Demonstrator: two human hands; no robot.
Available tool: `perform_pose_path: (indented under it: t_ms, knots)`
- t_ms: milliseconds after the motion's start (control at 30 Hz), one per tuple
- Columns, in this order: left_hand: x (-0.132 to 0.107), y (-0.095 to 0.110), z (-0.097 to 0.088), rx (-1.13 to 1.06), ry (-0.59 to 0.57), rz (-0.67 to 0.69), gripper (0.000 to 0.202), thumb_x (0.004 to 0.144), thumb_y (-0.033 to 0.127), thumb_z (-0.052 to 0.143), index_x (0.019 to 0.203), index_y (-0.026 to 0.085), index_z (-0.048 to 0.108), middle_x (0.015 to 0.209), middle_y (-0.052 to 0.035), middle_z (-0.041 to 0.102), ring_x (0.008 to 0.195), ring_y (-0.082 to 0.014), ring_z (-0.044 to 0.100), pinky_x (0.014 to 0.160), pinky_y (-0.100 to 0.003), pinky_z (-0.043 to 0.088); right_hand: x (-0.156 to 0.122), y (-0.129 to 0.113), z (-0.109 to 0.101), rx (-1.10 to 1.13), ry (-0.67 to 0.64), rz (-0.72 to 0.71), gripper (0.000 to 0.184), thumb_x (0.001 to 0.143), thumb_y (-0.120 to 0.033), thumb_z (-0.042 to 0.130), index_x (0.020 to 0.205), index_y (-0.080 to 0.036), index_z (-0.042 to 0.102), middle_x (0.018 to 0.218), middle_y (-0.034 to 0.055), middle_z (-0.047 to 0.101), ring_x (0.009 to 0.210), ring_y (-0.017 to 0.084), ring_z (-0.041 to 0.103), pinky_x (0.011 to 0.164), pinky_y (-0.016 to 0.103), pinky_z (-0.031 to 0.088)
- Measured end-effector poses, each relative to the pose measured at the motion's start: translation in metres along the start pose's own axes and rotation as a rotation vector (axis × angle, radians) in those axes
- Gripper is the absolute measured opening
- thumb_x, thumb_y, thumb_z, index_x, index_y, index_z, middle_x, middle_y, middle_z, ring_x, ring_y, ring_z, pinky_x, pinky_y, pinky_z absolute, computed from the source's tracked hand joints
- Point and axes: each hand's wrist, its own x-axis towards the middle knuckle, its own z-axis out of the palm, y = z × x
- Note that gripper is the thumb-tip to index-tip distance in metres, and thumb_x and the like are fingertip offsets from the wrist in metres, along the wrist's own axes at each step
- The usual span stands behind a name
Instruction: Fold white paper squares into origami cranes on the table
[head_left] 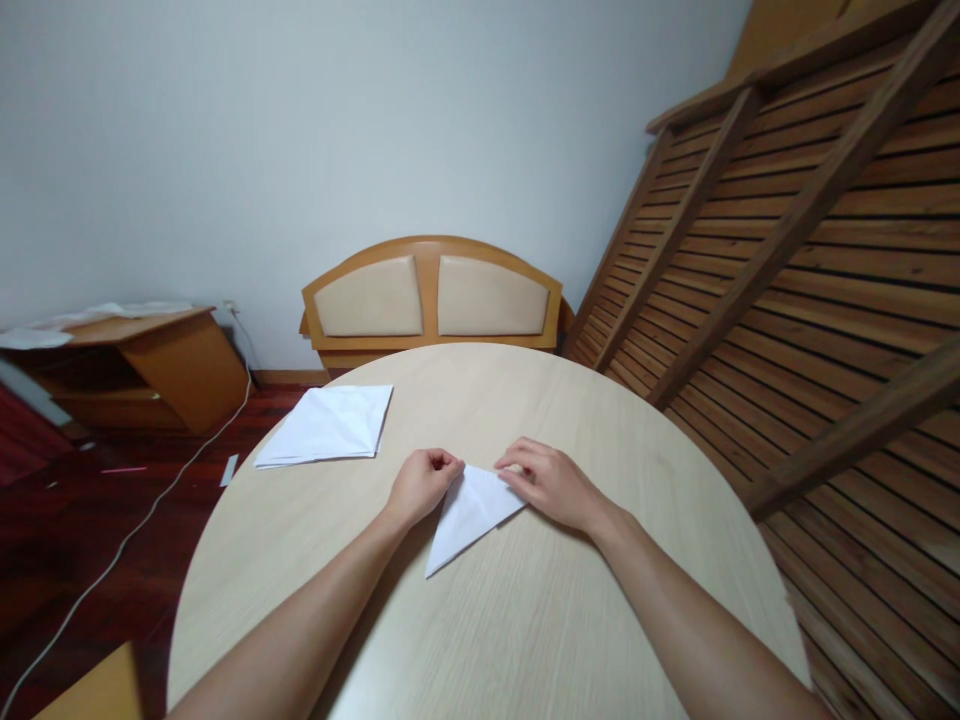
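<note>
A white sheet of paper folded into a triangle (468,515) lies on the round light-wood table (480,620), its point toward me. My left hand (421,484) is curled into a pinch on the paper's upper left corner. My right hand (550,482) rests on the upper right edge, fingers bent and pressing the fold down. A stack of flat white paper sheets (328,425) lies at the table's far left edge, apart from both hands.
Behind the table stands a wooden headboard with beige padded panels (431,295). A slatted wooden frame (795,250) leans at the right. A low wooden cabinet (142,365) and a white cable (150,520) are on the dark red floor at left.
</note>
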Motion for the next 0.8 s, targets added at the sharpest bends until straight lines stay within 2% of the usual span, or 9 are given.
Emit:
perform_pose_path:
  t_ms: [133,267,367,400,467,533,633,733,800]
  knots:
    - [0.002,-0.005,0.000,0.158,0.031,0.054,0.029,0.083,0.040,0.058,0.075,0.017,0.074,0.072,-0.0052,0.072,0.068,-0.0201,0.064,0.064,-0.030,0.042,-0.001,-0.003,0.012,0.025,-0.144,-0.049,0.017,0.093,-0.028,0.062,0.106,-0.026,0.074,0.101,0.0031,0.067,0.090,0.016,0.064,0.082,0.027,0.047]
    - [0.004,-0.009,-0.003,0.434,0.103,0.136,0.025,0.086,0.037,0.059,0.080,0.020,0.077,0.088,-0.0088,0.075,0.088,-0.0265,0.066,0.082,-0.038,0.046,-0.002,0.004,0.017,-0.007,-0.161,-0.017,0.021,0.092,-0.025,0.063,0.110,-0.027,0.074,0.104,0.0032,0.067,0.093,0.017,0.063,0.084,0.028,0.047]
    - [0.000,-0.004,-0.004,0.537,0.143,0.246,0.022,0.086,0.031,0.061,0.099,0.018,0.074,0.104,-0.0117,0.072,0.103,-0.0292,0.063,0.093,-0.042,0.046,-0.002,0.010,0.017,-0.034,-0.156,-0.001,0.021,0.092,-0.023,0.063,0.110,-0.026,0.074,0.102,0.0040,0.067,0.095,0.018,0.062,0.085,0.029,0.047]
    - [-0.003,-0.001,-0.004,0.531,0.118,0.300,0.024,0.088,0.029,0.060,0.105,0.018,0.072,0.108,-0.0120,0.071,0.105,-0.0281,0.062,0.094,-0.042,0.047,-0.002,0.011,0.017,-0.045,-0.148,0.001,0.021,0.093,-0.023,0.062,0.110,-0.026,0.074,0.101,0.0043,0.067,0.096,0.019,0.062,0.086,0.030,0.047]
    - [-0.011,0.008,-0.001,0.492,-0.003,0.439,0.024,0.093,0.028,0.053,0.108,0.019,0.070,0.115,-0.0112,0.069,0.110,-0.0247,0.062,0.099,-0.039,0.046,-0.001,0.014,0.018,-0.076,-0.118,0.006,0.021,0.094,-0.024,0.061,0.110,-0.026,0.074,0.101,0.0051,0.067,0.098,0.020,0.060,0.088,0.032,0.046]
    - [-0.018,0.015,0.004,0.517,-0.105,0.532,0.029,0.097,0.030,0.048,0.118,0.022,0.066,0.130,-0.0107,0.064,0.121,-0.0244,0.058,0.109,-0.043,0.040,0.000,0.018,0.020,-0.114,-0.085,0.016,0.021,0.095,-0.024,0.059,0.110,-0.026,0.074,0.102,0.0059,0.066,0.100,0.021,0.059,0.090,0.034,0.046]
    - [-0.025,0.016,0.011,0.606,-0.239,0.535,0.042,0.099,0.037,0.046,0.137,0.021,0.053,0.145,-0.0122,0.054,0.137,-0.0294,0.046,0.116,-0.055,0.028,0.000,0.023,0.020,-0.148,-0.066,0.034,0.024,0.096,-0.025,0.057,0.115,-0.026,0.072,0.105,0.0070,0.066,0.102,0.022,0.058,0.092,0.037,0.046]
    - [-0.023,0.007,0.012,0.611,-0.338,0.508,0.052,0.100,0.043,0.043,0.146,0.020,0.043,0.153,-0.0139,0.043,0.145,-0.0331,0.033,0.117,-0.056,0.028,-0.001,0.024,0.018,-0.142,-0.064,0.030,0.026,0.097,-0.026,0.056,0.119,-0.027,0.070,0.111,0.0074,0.067,0.107,0.023,0.058,0.095,0.039,0.045]
    - [-0.020,0.001,0.011,0.601,-0.354,0.490,0.059,0.098,0.047,0.045,0.150,0.019,0.037,0.157,-0.0143,0.037,0.148,-0.0363,0.025,0.118,-0.056,0.027,-0.001,0.022,0.017,-0.122,-0.062,0.013,0.027,0.097,-0.027,0.056,0.120,-0.027,0.070,0.116,0.0072,0.067,0.110,0.023,0.057,0.097,0.040,0.044]
